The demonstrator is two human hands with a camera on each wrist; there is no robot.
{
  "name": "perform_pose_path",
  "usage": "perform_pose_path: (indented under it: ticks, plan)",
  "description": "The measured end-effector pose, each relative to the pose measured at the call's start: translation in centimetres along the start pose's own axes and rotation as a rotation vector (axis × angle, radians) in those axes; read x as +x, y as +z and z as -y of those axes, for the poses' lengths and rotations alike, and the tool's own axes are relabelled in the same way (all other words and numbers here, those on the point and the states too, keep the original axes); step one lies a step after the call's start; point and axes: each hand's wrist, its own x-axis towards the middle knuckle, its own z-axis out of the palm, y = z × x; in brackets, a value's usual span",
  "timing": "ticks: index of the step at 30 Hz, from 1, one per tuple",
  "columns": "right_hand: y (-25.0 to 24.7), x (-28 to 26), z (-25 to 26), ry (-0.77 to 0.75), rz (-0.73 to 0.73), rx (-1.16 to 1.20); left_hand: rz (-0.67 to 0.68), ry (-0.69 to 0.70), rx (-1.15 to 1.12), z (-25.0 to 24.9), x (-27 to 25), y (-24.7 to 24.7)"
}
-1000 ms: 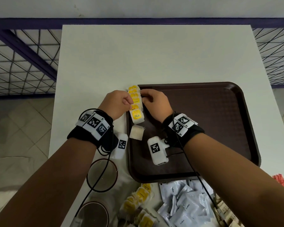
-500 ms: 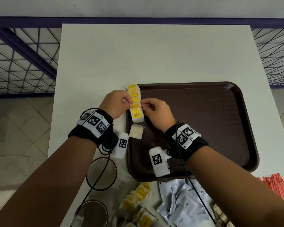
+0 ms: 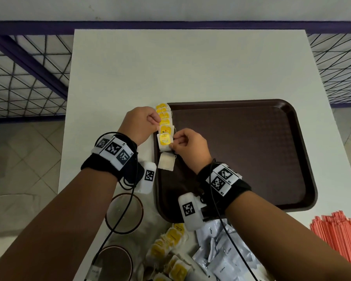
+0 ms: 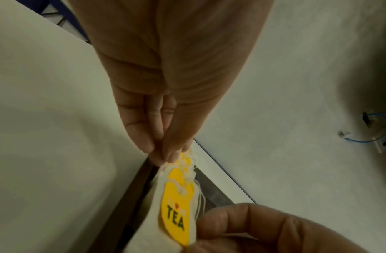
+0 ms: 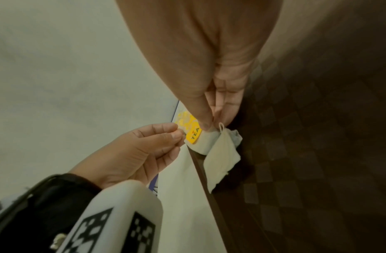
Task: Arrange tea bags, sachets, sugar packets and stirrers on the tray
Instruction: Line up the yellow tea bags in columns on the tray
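Observation:
Several tea bags with yellow tags (image 3: 165, 126) lie in an overlapping row along the left rim of the dark brown tray (image 3: 251, 151). My left hand (image 3: 158, 122) pinches the row's left edge, seen close in the left wrist view (image 4: 166, 155). My right hand (image 3: 172, 144) pinches the right edge of the nearest tea bag (image 3: 165, 141), whose tag reads TEA (image 5: 194, 135). A plain tea bag without a visible tag (image 3: 166, 164) lies just nearer on the tray, under my right hand (image 5: 212, 127).
At the near table edge lie loose tea bags (image 3: 170, 246), white coffee sachets (image 3: 221, 258) and a bundle of red stirrers (image 3: 340, 240). Two round brown-rimmed dishes (image 3: 125, 212) stand near left. The white table (image 3: 190, 67) stretches beyond; a railing runs past it.
My right hand has drawn back along the row toward me, from the middle bags to the nearest one. The left hand has stayed put.

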Motion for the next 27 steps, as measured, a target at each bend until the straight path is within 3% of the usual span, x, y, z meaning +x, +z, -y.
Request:
perform_pose_path:
  ticks: [8, 18, 22, 27]
  plan:
    - [-0.5, 0.0, -0.2, -0.034, 0.007, -0.051, 0.077, -0.018, 0.031, -0.2, -0.7, -0.5]
    - [-0.4, 1.3, 0.5, -0.146, -0.074, -0.105, -0.04, -0.036, 0.012, 0.2, 0.0, -0.7]
    - [-0.6, 2.2, 1.2, -0.182, -0.008, -0.1, -0.071, -0.053, 0.025, -0.1, 0.4, -0.7]
    - [-0.2, 3.6, 1.5, -0.198, -0.079, -0.127, -0.089, -0.046, 0.032, -0.3, 0.9, -0.6]
